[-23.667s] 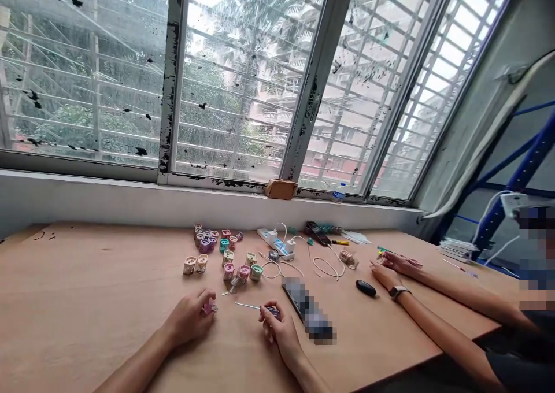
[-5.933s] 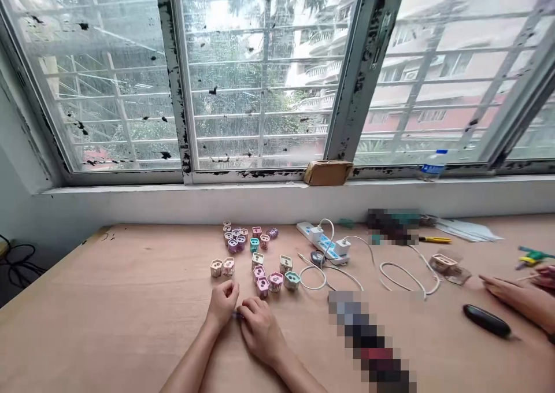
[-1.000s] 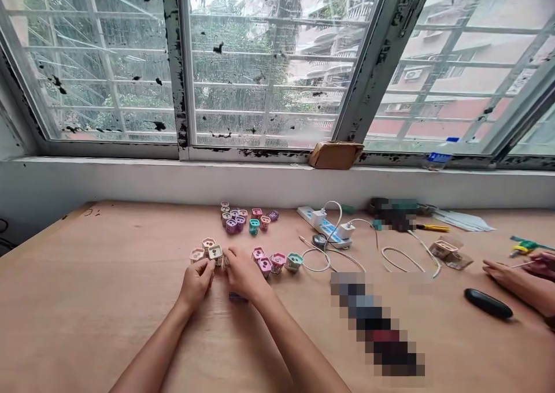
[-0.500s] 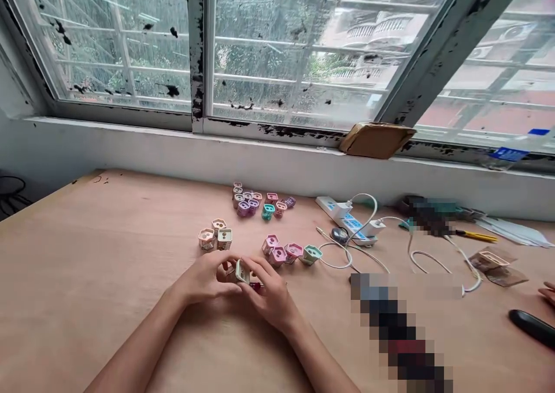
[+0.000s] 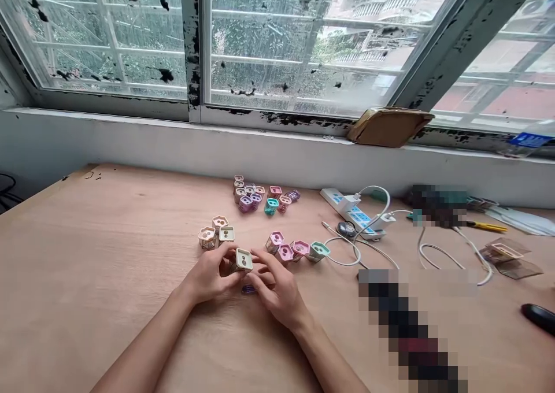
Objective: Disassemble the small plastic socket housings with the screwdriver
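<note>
My left hand [image 5: 211,276] and my right hand [image 5: 277,292] meet over the wooden table [image 5: 87,254]. Between their fingertips they hold a small cream plug housing [image 5: 243,260] with two holes in its face. A small purple piece [image 5: 248,289] lies on the table just under my fingers. Three cream housings [image 5: 215,234] stand just beyond my left hand. A row of pink and green housings [image 5: 297,249] sits beyond my right hand.
A cluster of several coloured housings [image 5: 260,196] lies further back. A white power strip [image 5: 352,211] with white cables [image 5: 437,254] is at the right, with a black oval object [image 5: 540,317] at the far right edge. A brown box [image 5: 385,127] rests on the window sill.
Both hands have drawn back from the cream group toward me, carrying one cream housing. It is now lifted and turned with its holed face showing. The view has tilted down.
</note>
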Tool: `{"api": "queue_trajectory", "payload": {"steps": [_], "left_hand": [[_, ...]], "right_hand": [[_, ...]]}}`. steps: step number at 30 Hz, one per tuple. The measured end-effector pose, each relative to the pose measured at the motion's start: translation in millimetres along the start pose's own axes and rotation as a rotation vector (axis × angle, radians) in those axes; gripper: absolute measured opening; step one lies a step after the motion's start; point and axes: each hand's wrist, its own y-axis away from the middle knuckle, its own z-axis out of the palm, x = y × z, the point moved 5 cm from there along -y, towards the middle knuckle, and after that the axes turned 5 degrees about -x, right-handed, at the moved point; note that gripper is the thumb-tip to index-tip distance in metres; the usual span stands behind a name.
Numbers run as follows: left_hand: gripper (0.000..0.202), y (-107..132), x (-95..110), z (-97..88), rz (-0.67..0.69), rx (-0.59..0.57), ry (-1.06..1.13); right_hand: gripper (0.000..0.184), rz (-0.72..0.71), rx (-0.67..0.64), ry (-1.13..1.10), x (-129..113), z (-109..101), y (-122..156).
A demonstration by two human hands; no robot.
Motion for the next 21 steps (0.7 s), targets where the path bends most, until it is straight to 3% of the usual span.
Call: {"api": "queue_trajectory", "payload": {"steps": [4,10,12,15,21], "left_hand": [[0.040,1.3,-3.5,2.3,-0.037,0.010,0.167],[0.038,1.9,-9.1,2.9,-0.062,-0.038,0.200],[0.040,2.9,-11.5,2.4,-0.067,-0.048,0.165],[0.054,4.7,-11.8,-2.4,-0.009,0.025,0.086],[0.041,8.1,-5.8,-5.4,0.097,0.131,-0.127]], "right_hand": [[0.055,0.057,-0.096,-0.144,3.4,14.5,1.6],[0.055,0.105,-0.106,-0.278,5.5,20.5,0.2],[0.056,0.087,-0.089,-0.257,4.6,18.6,-0.1],[0.059,0.052,-0.089,-0.187,2.3,16.3,-0.4],[0.062,0.048,-0.089,-0.190,-3.4,14.6,-0.7]]}}
